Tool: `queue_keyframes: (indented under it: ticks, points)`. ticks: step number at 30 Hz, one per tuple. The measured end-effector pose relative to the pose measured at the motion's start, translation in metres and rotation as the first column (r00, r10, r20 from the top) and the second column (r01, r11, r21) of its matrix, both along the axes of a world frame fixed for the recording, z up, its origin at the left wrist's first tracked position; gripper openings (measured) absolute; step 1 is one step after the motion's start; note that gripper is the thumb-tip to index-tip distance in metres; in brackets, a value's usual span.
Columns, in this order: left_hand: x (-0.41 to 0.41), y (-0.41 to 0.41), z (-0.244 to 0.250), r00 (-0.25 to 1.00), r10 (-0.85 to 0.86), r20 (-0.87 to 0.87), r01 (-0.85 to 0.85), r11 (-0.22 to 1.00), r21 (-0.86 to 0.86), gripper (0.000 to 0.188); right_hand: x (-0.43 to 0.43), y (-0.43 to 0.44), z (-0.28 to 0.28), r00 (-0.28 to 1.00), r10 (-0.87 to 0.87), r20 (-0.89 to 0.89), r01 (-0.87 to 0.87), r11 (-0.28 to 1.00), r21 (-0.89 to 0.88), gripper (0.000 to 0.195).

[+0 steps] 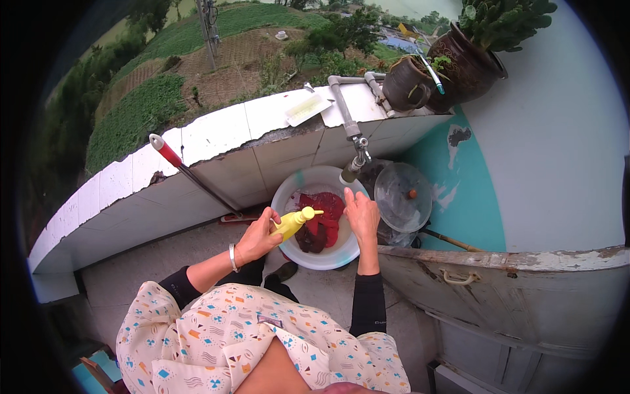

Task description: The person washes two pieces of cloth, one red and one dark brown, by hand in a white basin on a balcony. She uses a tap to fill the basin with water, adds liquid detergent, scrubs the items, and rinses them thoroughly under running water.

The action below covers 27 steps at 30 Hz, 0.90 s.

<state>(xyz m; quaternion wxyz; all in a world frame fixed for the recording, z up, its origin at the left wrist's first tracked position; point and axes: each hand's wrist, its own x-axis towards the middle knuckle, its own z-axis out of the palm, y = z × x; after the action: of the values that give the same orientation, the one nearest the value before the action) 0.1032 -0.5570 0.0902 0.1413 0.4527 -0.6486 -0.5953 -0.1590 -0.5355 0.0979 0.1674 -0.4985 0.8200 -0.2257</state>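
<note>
In my left hand (258, 236) is a yellow plastic pump bottle (291, 224), tilted so its nozzle points right over a white plastic basin (286, 189). Red cloth (330, 209) and a darker brownish-red cloth (311, 239) lie inside the basin, seemingly in some water. My right hand (363, 216) is over the basin's right side, its index finger held apart from the others and nothing visible in its grasp. Just beyond those fingers hangs the outlet of a metal tap (361, 145), fed by a grey pipe (342, 106).
A tiled parapet (216, 135) curves beyond the basin, with a red-and-white handle (167, 150) leaning on it. Its ledge bears a white tray (308, 108) and a brown pot (404, 86). A clear lid (402, 197) and a worn wooden door (492, 283) stand at right.
</note>
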Motion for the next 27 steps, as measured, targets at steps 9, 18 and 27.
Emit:
queue_keyframes:
  ticks: [9,18,27]
  points:
    - [-0.062,0.038,-0.020,0.975,-0.064,-0.213,0.119,0.959,0.258,0.040,0.093,0.067,-0.047,0.978,-0.136,0.161,0.156,0.980,-0.121,0.034]
    - [-0.056,0.021,-0.035,0.862,-0.119,-0.493,0.433,0.679,0.593,0.032,0.054,0.135,-0.055,0.729,-0.369,0.577,0.403,0.912,0.074,0.029]
    - [-0.049,0.053,-0.161,0.713,0.532,-0.456,0.449,0.154,0.880,0.062,0.066,0.139,0.026,0.215,-0.147,0.966,0.519,0.854,0.014,0.030]
